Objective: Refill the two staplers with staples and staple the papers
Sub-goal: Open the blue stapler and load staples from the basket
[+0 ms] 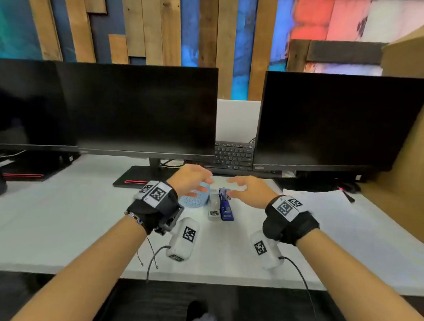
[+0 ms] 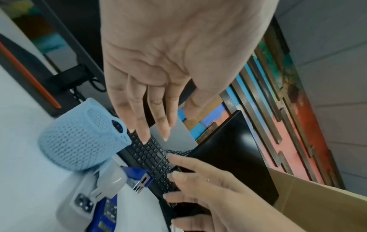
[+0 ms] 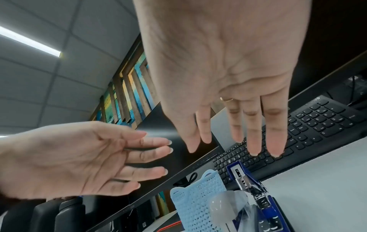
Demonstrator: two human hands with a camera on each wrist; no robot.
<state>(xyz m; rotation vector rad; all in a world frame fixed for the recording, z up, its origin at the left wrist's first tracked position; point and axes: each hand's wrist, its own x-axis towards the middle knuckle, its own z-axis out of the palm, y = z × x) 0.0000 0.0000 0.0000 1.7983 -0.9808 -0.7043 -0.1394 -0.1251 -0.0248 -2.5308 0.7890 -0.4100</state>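
Note:
Two staplers lie side by side at the middle of the white desk: a pale grey stapler (image 1: 213, 207) and a blue stapler (image 1: 225, 206) with its top swung up, also seen as the grey stapler (image 2: 103, 185) and blue stapler (image 3: 256, 193). My left hand (image 1: 192, 181) hovers above them with straight spread fingers (image 2: 139, 116), holding nothing. My right hand (image 1: 244, 189) hovers opposite, fingers (image 3: 252, 135) straight, also empty. A stack of white papers (image 1: 327, 212) lies on the desk to the right.
A light blue mesh basket (image 1: 195, 200) stands just left of the staplers. Two dark monitors (image 1: 139, 108) and a black keyboard (image 1: 233, 155) line the back. A cardboard box (image 1: 411, 123) stands at the right edge of the desk (image 1: 65, 225).

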